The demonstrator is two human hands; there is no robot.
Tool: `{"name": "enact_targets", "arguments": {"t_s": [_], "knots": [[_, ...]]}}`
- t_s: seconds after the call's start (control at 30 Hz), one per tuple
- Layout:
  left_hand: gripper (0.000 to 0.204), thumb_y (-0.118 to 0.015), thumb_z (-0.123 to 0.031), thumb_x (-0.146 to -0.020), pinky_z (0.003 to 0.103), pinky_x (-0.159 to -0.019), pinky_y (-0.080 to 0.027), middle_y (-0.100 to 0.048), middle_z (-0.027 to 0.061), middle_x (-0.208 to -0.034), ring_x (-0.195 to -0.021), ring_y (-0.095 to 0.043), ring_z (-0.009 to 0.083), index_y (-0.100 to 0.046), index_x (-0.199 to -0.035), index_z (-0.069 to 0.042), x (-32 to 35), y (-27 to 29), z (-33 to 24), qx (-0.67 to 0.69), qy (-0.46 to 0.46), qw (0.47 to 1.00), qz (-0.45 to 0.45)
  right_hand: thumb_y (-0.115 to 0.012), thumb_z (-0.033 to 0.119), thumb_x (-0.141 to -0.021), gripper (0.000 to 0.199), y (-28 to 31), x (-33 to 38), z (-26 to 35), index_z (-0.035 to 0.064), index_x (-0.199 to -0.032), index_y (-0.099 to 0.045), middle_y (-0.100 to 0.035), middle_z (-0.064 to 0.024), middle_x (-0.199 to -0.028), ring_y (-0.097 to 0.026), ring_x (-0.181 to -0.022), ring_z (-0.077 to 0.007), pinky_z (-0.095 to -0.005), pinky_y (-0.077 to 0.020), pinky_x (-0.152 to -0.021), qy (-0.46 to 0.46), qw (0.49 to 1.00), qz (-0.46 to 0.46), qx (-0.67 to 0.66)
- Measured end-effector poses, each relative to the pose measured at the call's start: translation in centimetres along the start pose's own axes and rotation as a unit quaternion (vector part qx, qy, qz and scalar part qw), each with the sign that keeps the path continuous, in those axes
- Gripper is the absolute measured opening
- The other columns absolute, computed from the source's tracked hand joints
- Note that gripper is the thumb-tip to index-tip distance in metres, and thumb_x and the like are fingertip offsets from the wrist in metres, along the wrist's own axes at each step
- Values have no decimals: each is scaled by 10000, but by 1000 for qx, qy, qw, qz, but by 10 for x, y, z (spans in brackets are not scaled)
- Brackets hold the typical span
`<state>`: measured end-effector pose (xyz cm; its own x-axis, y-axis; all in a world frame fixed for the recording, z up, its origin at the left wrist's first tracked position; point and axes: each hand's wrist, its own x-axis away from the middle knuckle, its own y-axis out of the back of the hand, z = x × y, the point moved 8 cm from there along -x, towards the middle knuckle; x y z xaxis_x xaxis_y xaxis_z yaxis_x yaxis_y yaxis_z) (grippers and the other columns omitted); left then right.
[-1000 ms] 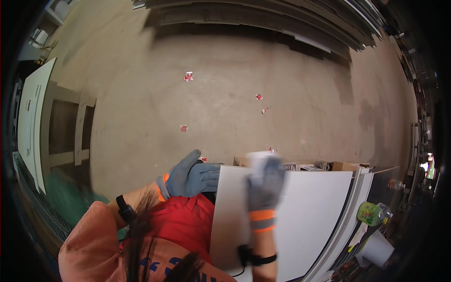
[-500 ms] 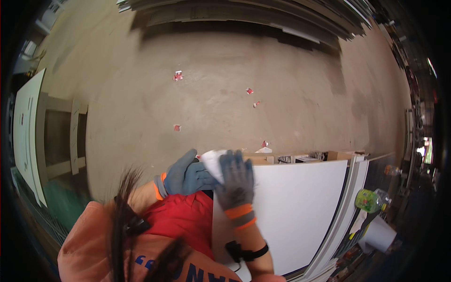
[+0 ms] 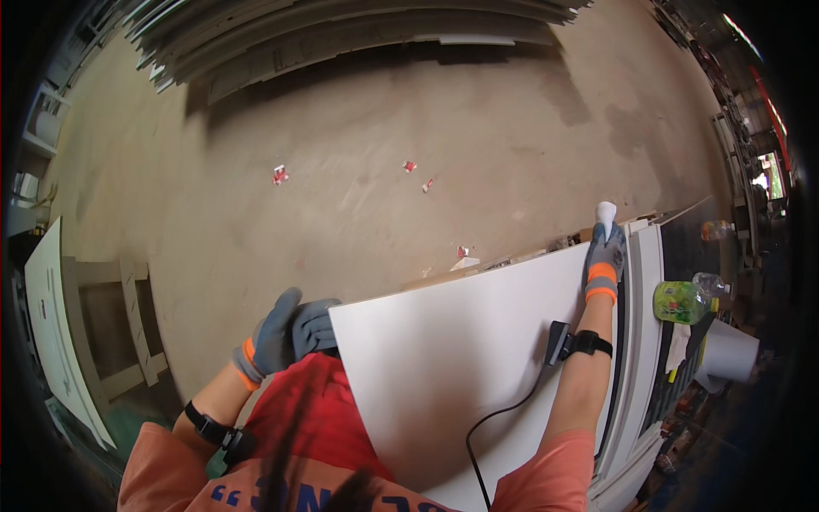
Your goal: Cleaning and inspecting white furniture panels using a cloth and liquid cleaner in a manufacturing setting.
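- flat white rectangular panel [image 3: 461, 333]: ahead and to the right of the body, far edge angling up to the right. all places below keyed to it.
- small crumpled white wad [image 3: 606, 215], cloth or paper, can't tell: at the panel's far right corner, sticking out past the far edge.
- right hand [image 3: 606, 250], grey-blue glove, orange cuff: fingers closed round the wad at that corner. pressing on face or edge, can't tell.
- left hand [image 3: 294, 331], matching glove: at the panel's far left corner, thumb well off the fingers, nothing pinched that i can see. fingertips at the edge; actual contact unclear.
- step in hand, my read: wiping pass, right end of the far edge, left hand likely steadying. next move calls for a firm grip on the wad and care with the thin black cable [image 3: 468, 439] lying over the panel.
- surface: panel face plain, soft shadow mid-face.
- right of panel: long white strips [image 3: 650, 273], then green-and-clear plastic bottle [image 3: 678, 300], white bucket [image 3: 731, 352].
- beyond panel: brown-grey floor [image 3: 341, 239], red-and-white scraps [image 3: 280, 176], stack of long boards [image 3: 341, 53] farther out.
- well left of panel: white board [image 3: 53, 316] by a pale wooden frame [image 3: 130, 294].
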<state>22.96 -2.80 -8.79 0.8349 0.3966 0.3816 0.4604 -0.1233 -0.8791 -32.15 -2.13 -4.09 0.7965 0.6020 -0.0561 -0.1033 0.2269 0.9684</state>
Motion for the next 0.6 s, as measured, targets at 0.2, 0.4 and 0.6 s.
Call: {"name": "enact_targets", "arguments": {"t_s": [0.2,0.4,0.6], "knots": [[775,-330,-593,-981,330,-1040,-377,-516,111,-1336,-1167,-519,181,-323,-1421,45,-4,-13,4,-78,25,996,-24,-566,309,-917,442,7,43,27,14,-1245,-540,-556,-190,-1273,-482,-1230,-360,-453,-379,-1024,28,997,-78,-6],[722,-346,-569,-985,363,-1063,-370,-530,119,-1341,-1192,-525,223,-407,-1382,31,-13,-7,6,23,57,998,2,-503,420,-912,625,-56,320,207,40,-1401,-421,-430,-177,-1436,-345,-1382,-326,-493,-246,-1143,394,916,70,-2],[715,-357,-582,-972,408,-1047,-408,-572,155,-1305,-1179,-566,276,-471,-1351,14,-28,46,-25,-136,104,983,-69,-522,428,-906,603,-30,401,256,36,-1361,-473,-425,-137,-1452,-299,-1412,-286,-458,-186,-1170,419,889,141,-115]]}}
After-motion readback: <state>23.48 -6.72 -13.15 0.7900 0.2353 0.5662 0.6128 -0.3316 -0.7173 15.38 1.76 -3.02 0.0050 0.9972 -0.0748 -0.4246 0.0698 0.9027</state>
